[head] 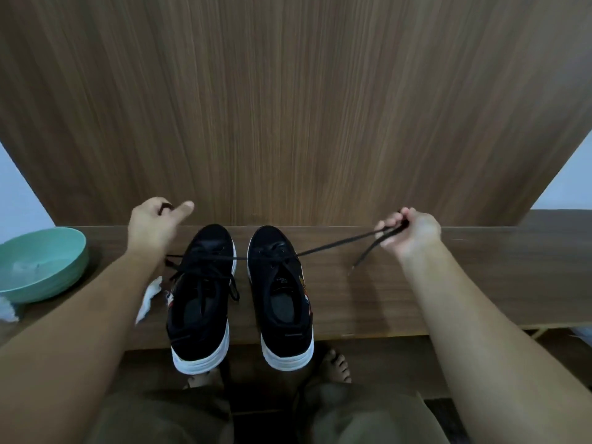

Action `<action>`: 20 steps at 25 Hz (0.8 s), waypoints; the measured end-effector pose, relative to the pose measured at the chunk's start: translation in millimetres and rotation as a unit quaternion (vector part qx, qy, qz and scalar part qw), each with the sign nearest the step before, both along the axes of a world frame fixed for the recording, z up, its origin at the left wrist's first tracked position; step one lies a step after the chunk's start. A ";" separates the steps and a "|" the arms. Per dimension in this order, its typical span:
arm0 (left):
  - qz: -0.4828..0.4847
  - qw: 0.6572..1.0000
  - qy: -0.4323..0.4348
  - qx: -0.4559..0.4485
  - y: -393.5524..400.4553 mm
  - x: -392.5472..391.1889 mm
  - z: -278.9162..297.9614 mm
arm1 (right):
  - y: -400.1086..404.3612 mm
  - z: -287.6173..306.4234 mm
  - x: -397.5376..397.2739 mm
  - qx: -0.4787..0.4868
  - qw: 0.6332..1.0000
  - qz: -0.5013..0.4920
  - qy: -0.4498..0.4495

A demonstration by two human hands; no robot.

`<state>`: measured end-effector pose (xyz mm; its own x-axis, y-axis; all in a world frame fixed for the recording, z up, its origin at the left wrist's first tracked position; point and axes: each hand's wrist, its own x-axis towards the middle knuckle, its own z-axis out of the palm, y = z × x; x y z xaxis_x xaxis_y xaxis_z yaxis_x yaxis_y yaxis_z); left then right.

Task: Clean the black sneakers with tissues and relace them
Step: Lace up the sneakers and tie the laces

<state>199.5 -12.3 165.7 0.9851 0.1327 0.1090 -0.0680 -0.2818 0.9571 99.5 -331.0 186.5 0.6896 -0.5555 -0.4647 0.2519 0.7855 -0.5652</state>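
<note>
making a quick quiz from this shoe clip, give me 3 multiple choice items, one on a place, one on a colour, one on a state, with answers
1. Where is the bowl?
A. left of the sneakers
B. between the sneakers
C. on the floor

2. What colour are the sneakers' soles?
A. red
B. white
C. black

3. What is the right hand doing?
A. lying flat on the table
B. pressing a tissue
C. gripping a lace

Answers:
1 A, it sits at the table's left end, beyond the left sneaker.
2 B, white rims show at both heels, as on the right sneaker.
3 C, its fingers curl round the black lace, pulled taut from the right sneaker.
</note>
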 end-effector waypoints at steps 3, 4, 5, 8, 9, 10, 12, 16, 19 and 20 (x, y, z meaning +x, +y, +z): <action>-0.078 0.929 -0.122 0.341 14.7 1.8 -9.3 | -15.4 -24.7 -7.7 -0.037 0.998 0.004 0.059; -0.110 0.886 -0.146 0.425 18.5 3.2 -10.4 | -16.0 -33.6 -8.5 -0.056 0.995 0.001 0.083; -0.135 0.834 -0.170 0.507 22.0 5.2 -11.4 | -14.8 -40.6 -10.1 -0.080 0.991 -0.004 0.106; -0.181 0.719 -0.247 0.623 25.4 9.5 -9.3 | -12.8 -50.0 -8.4 -0.197 0.969 -0.011 0.147; -0.188 0.710 -0.261 0.627 23.9 8.7 -6.3 | -11.4 -47.1 -6.4 -0.269 0.951 0.003 0.153; -0.193 0.710 -0.260 0.625 20.3 7.5 -2.2 | -9.3 -41.0 -3.9 -0.350 0.924 0.030 0.153; -0.232 0.726 -0.203 0.615 10.5 5.7 9.8 | -0.9 -16.8 0.8 -0.507 0.847 0.096 0.131; -0.353 0.680 -0.071 0.639 -6.6 -8.9 42.2 | 37.4 64.2 -4.8 -0.734 0.650 0.188 0.059; -0.365 0.680 -0.078 0.632 -16.4 -27.6 59.4 | 74.1 118.9 -19.9 -0.859 0.446 0.242 0.063; -0.363 0.704 -0.085 0.605 -18.8 -32.3 63.8 | 87.2 129.7 -23.7 -0.889 0.374 0.257 0.068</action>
<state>167.2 -31.1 229.5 0.7046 -0.6900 -0.1656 -0.6988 -0.7153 0.0071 75.8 -243.8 316.2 0.9544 0.1189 0.2739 0.1999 -0.9358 -0.2904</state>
